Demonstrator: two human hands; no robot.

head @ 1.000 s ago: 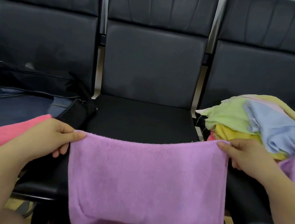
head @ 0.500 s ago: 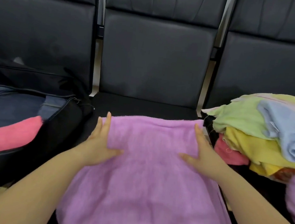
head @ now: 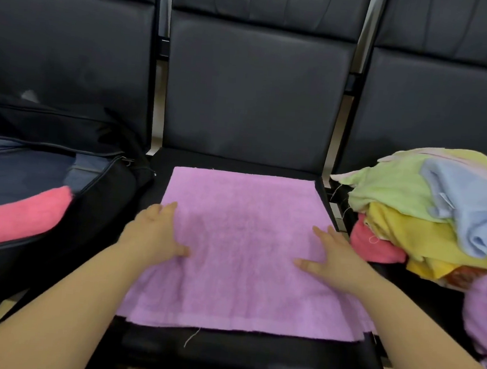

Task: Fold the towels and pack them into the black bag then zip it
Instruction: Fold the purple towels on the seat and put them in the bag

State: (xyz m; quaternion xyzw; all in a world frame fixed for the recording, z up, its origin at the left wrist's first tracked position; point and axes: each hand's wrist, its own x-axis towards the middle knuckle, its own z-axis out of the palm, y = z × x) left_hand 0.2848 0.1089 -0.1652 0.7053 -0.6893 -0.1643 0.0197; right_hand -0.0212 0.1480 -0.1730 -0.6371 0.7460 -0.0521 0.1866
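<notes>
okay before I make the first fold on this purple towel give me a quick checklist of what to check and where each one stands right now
1. Purple towel spread flat on the middle seat: ok, only slight ripples near the front.
2. Towel fully on the seat: ok, its front hem lies just inside the seat's front edge.
3. Left hand and right hand free to grasp: ok, both rest flat on the towel near its side edges.
4. Black bag open: ok, unzipped, a pink towel already inside.
5. Room left in the bag: cannot tell.
6. Towel pile clear of the fold: ok, on the next seat.
</notes>
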